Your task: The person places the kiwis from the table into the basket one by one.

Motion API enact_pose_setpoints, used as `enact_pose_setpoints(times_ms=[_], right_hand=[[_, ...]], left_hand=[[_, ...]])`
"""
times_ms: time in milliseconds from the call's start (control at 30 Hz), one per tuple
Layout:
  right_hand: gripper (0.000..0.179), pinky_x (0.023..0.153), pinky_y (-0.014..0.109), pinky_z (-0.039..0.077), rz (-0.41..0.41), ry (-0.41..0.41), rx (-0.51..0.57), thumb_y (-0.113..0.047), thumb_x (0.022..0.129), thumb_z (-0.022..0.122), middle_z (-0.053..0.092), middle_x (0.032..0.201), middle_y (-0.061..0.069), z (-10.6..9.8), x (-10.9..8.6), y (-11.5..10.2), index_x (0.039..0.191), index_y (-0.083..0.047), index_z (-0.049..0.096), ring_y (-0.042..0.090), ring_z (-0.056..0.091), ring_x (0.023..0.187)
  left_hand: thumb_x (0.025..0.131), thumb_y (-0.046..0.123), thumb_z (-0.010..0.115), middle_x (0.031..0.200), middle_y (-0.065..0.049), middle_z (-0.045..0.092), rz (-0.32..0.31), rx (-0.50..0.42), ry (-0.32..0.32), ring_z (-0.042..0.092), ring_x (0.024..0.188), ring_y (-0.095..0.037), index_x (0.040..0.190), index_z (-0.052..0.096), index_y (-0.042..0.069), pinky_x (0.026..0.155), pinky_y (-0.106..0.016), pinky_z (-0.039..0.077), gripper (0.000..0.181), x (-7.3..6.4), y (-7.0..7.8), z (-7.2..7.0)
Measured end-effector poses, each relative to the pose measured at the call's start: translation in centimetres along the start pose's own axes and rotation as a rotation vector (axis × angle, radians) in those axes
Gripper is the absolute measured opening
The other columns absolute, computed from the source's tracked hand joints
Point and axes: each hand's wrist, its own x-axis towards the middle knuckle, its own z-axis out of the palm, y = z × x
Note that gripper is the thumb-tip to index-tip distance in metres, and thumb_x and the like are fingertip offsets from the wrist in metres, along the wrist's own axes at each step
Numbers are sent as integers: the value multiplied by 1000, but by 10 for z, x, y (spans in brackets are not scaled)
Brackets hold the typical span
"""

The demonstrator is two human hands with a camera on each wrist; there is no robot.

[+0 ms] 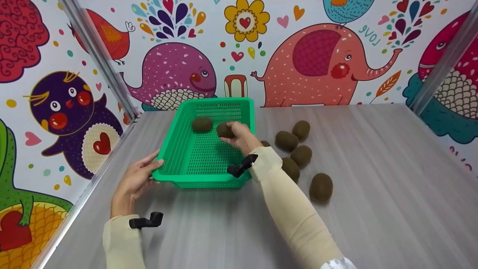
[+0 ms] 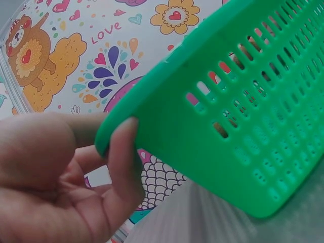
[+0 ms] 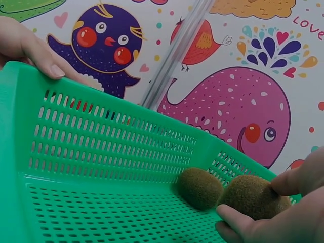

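A green plastic basket [image 1: 209,178] with slotted sides stands on the table. My left hand [image 1: 136,179] grips its near left corner, thumb over the rim and fingers beneath, as the left wrist view shows close up. Inside the basket, my right hand [image 1: 242,137] holds a brown fuzzy kiwi [image 3: 253,197] between thumb and fingers. Another kiwi [image 1: 202,124] lies on the basket floor toward the back, just left of the held one. In the right wrist view the two kiwis [image 3: 200,188] appear side by side, the held one nearer the camera.
Several loose kiwis [image 1: 301,156] lie on the grey table [image 1: 392,186] right of the basket; one is mostly hidden behind the right wrist. The nearest kiwi [image 1: 321,188] sits apart from the others. Printed panels [image 1: 239,67] on metal posts stand behind and beside the table.
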Motion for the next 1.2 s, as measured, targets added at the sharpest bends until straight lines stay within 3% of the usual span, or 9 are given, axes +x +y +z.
enact_pose_setpoints(times_ms=[333, 500, 600, 800, 1000, 1200], right_hand=[[54, 117, 50, 37, 4, 23, -28, -1, 105, 41, 22, 162, 19, -2, 0, 0, 156, -3, 25, 34, 27, 151], [60, 121, 53, 30, 3, -17, -1, -3, 104, 42, 8, 168, 14, -3, -1, 0, 159, -5, 19, 36, 9, 156], [65, 121, 53, 31, 1, -22, -33, -7, 105, 45, -1, 170, 10, -5, -2, -1, 161, -10, 14, 38, 1, 157], [62, 118, 50, 37, 36, -37, -93, -14, 105, 49, 6, 168, 14, -7, -6, -3, 160, -13, 21, 39, 14, 155], [68, 117, 48, 39, 70, -118, -156, -22, 106, 51, 18, 163, 25, -6, -19, -8, 162, -13, 14, 43, 27, 150], [66, 116, 45, 41, 0, -215, -320, -26, 106, 51, 29, 160, 24, -8, -40, -13, 159, -3, 19, 41, 36, 146]], left_hand=[[102, 24, 60, 95, 8, 72, 2, -13, -6, 66, 72, -6, 157, 32, 16, 63, -22, 56, 63, 0, 1, 0], [103, 24, 59, 97, 8, 71, 15, 3, -11, 66, 74, -5, 158, 32, 14, 64, -23, 56, 62, 0, 0, 0], [103, 23, 58, 97, 8, 71, 20, 1, -13, 66, 74, -5, 158, 31, 14, 64, -23, 56, 62, 0, 0, 0], [102, 24, 59, 98, 7, 72, 19, -10, -19, 67, 74, -6, 158, 31, 15, 65, -23, 57, 63, -1, 0, -1], [103, 25, 59, 100, 8, 71, 1, 8, -13, 67, 74, -6, 158, 30, 18, 67, -23, 58, 63, 0, -1, -2], [103, 25, 59, 101, 10, 71, 2, 8, -23, 66, 74, -5, 159, 28, 19, 67, -23, 57, 64, 0, -1, -3]])
